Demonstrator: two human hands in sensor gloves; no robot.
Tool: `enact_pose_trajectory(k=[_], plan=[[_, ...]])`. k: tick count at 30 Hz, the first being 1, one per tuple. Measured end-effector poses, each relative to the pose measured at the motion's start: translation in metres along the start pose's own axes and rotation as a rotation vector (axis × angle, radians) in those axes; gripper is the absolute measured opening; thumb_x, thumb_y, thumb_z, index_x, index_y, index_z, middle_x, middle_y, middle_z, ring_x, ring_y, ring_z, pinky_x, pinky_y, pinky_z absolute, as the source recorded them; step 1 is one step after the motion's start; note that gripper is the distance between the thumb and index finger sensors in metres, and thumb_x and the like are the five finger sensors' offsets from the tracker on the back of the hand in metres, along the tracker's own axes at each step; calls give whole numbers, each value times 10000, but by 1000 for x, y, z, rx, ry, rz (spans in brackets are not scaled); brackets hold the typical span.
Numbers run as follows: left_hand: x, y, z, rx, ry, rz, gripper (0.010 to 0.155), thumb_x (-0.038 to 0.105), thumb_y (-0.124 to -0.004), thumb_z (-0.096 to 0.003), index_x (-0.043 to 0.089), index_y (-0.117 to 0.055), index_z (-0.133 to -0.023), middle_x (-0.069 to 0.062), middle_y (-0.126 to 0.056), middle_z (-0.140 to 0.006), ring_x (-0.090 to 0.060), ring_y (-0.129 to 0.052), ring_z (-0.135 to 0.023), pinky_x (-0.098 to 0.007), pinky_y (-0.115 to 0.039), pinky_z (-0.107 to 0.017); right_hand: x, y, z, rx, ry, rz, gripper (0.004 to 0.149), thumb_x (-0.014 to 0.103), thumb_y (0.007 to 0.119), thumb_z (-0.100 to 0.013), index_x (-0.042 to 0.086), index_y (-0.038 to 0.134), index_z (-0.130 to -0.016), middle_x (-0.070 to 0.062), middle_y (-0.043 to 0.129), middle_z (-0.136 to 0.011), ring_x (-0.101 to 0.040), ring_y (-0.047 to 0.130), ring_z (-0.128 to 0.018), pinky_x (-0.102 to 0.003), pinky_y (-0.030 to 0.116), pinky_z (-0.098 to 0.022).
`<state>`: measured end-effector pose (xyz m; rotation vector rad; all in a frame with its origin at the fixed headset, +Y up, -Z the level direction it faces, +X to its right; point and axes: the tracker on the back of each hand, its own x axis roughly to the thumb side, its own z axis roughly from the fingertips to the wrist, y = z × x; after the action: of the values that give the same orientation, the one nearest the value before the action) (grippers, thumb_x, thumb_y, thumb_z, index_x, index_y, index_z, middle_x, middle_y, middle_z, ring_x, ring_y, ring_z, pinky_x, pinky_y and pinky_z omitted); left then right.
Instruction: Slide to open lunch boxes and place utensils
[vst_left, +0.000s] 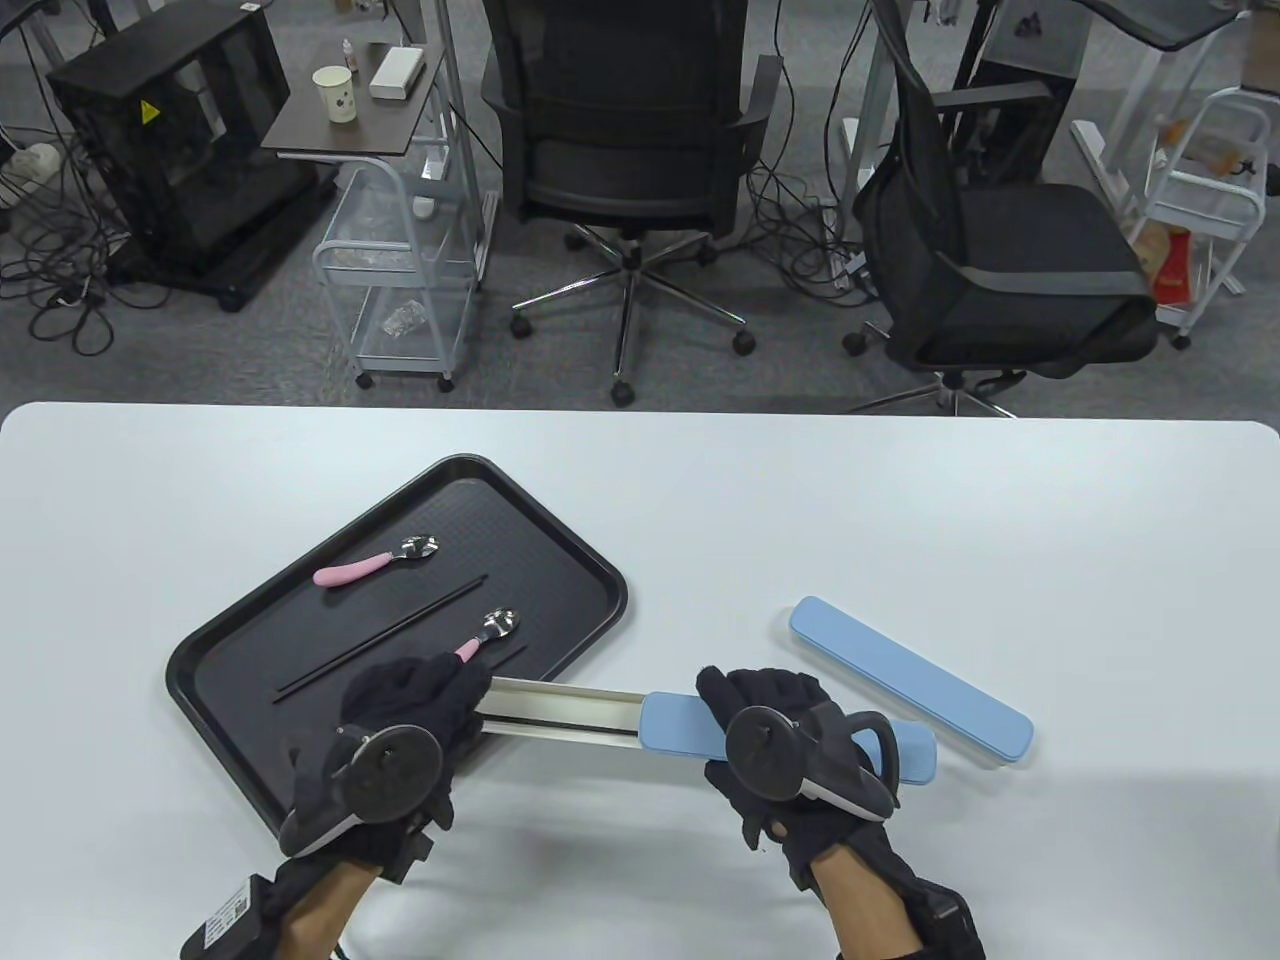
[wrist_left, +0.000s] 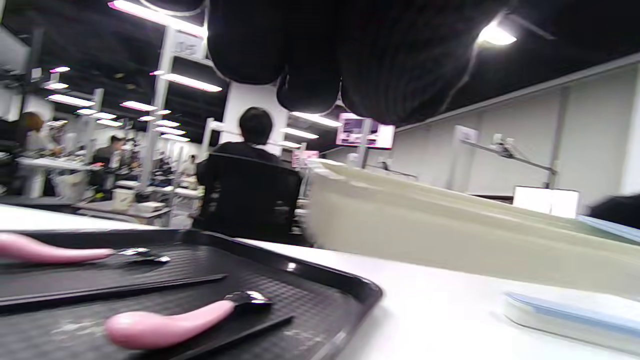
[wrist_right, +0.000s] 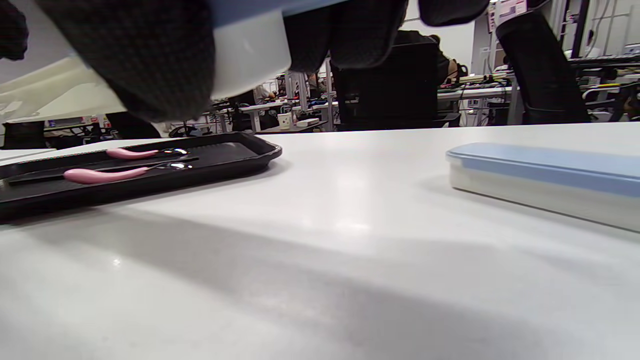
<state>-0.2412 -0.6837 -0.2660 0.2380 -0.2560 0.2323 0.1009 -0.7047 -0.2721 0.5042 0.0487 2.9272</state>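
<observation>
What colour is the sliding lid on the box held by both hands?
Light blue, over a cream-white base; the lid shows best in the table view.

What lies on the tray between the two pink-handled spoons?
One black chopstick lies diagonally on the black tray, between the far spoon and the near spoon. The table view shows it best.

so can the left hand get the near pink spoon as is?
Probably not yet: left hand is gripping the box base. The spoon lies uncovered on the tray, just beyond its fingers.
</observation>
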Motion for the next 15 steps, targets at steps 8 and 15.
enact_pose_trajectory(k=[8, 15], plan=[[-60, -30, -13, -190, 307, -27, 578, 451, -892, -442, 262, -766, -973, -38, -757, -1044, -344, -635, -913, -559, -373, -715, -12, 4, -1, 17, 44, 1, 806, 429, 881, -439, 265, 432, -1088, -103, 517, -1074, -387, 555, -1008, -645, 429, -739], [-82, -51, -15, -372, 448, -104, 620, 493, -907, -429, 248, -768, -981, -65, -762, -1038, -359, -636, -901, -564, -374, -708, -14, 5, -2, 31, 51, -3, 808, 429, 881, -440, 263, 430, -1089, -104, 517, -1073, -389, 553, -1008, -643, 429, -741]])
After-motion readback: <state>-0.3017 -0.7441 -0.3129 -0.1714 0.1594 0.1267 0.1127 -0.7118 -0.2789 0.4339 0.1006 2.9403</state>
